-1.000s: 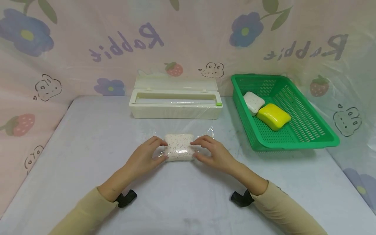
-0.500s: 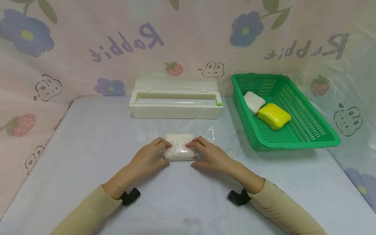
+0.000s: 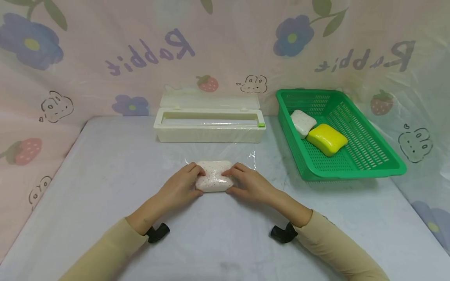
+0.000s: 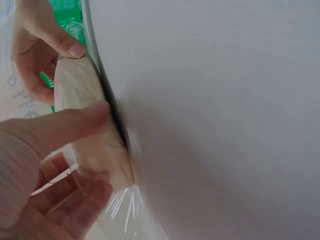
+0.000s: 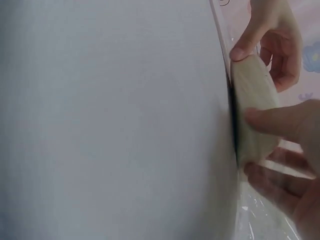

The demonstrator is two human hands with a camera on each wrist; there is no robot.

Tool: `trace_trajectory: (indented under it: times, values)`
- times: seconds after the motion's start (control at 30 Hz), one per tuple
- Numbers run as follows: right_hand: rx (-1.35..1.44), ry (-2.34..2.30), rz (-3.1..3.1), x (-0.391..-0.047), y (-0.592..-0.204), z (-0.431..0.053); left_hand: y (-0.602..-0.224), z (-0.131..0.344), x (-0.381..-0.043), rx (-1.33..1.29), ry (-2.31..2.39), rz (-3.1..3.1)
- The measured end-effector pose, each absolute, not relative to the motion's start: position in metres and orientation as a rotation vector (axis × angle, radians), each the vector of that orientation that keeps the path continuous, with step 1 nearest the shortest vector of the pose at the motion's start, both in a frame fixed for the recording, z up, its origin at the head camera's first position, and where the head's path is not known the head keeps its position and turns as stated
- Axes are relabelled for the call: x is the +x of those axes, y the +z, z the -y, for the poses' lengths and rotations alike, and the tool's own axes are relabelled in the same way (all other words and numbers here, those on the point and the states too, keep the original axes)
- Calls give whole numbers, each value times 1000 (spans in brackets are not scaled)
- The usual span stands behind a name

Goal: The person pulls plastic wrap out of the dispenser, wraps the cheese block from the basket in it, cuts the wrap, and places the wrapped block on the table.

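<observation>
A white, speckled bar of soap [image 3: 214, 176] lies in the middle of the table, with shiny cling film over it and spread out behind. My left hand [image 3: 180, 184] grips its left end, thumb at the near edge and fingers bent over the top. At the opposite end, my right hand [image 3: 253, 185] holds it the same way. Both wrist views show the soap [image 4: 82, 82] from the side, its near face covered by film and a thumb pressing on it. Wrinkled film [image 4: 122, 210] trails from the soap's end in the left wrist view.
Behind the soap stands a white cling film dispenser [image 3: 209, 135], lid raised, with a green slider [image 3: 261, 125] and film coming out toward the soap. A green basket [image 3: 355, 173] at the right holds a white speckled soap [image 3: 303, 123] and a yellow soap [image 3: 327, 139]. A patterned curtain [image 3: 225, 50] hangs behind.
Both hands have moved inward onto the soap's ends, their fingers now bent over its top. The film at its sides has been drawn in. The soap has hardly moved.
</observation>
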State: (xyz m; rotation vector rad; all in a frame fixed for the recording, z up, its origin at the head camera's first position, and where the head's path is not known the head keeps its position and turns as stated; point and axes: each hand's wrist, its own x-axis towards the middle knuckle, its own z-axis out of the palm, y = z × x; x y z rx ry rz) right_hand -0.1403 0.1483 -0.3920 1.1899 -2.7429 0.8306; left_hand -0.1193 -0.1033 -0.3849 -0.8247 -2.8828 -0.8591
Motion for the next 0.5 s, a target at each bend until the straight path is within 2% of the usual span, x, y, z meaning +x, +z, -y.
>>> trace_trajectory:
  times: [0.5]
  values:
    - [1177,990,2670,-158,-382,-151,-386,115,-131,-814,-1074,2719]
